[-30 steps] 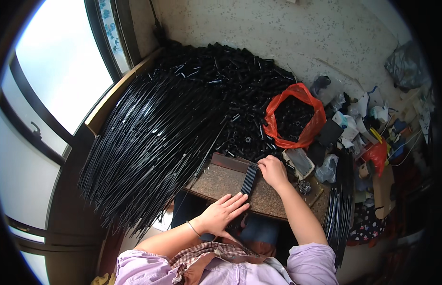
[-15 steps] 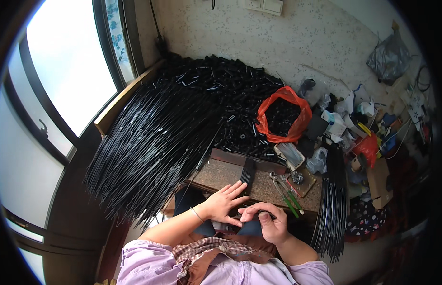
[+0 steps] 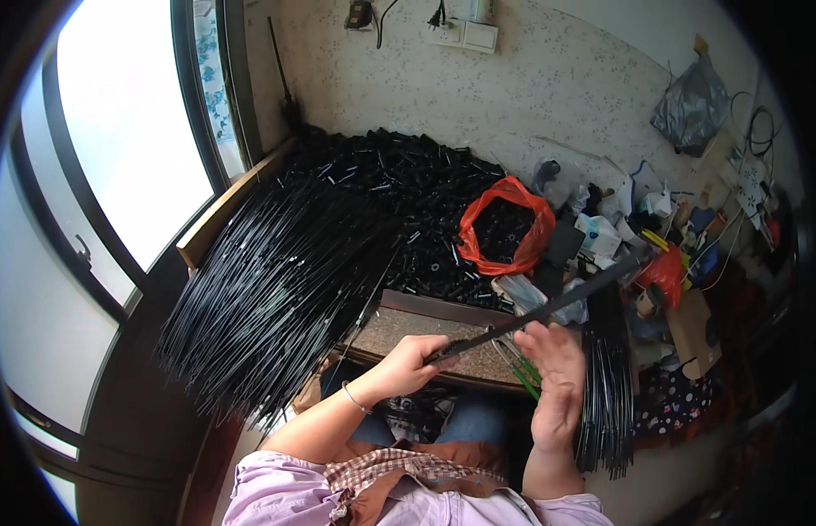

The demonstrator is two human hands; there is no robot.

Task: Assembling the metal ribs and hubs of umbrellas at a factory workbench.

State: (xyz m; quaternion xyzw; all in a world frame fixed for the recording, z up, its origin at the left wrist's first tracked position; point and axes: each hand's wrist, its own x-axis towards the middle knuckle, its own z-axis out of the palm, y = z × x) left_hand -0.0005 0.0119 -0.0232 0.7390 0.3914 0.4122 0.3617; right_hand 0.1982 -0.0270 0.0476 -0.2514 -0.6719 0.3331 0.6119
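Speckled wall rose behind the slab [image 3: 408, 329]. Above the slab, the left hand [image 3: 408, 364] clenched a black rod [image 3: 548, 309]; the right hand [image 3: 553, 368] lay flat and released against it. Rolling evenly would have served best.

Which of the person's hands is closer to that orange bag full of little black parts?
Right. The right hand is open just below the orange bag; the left hand, gripping the black rod, sits lower and farther left.

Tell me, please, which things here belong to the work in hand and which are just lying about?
In use:
left hand gripping the black rod
right hand, open against the rod
stone work slab
bundle of thin black rods
heap of short black tubes

Lying about:
orange bag
grey bag
green-handled pliers
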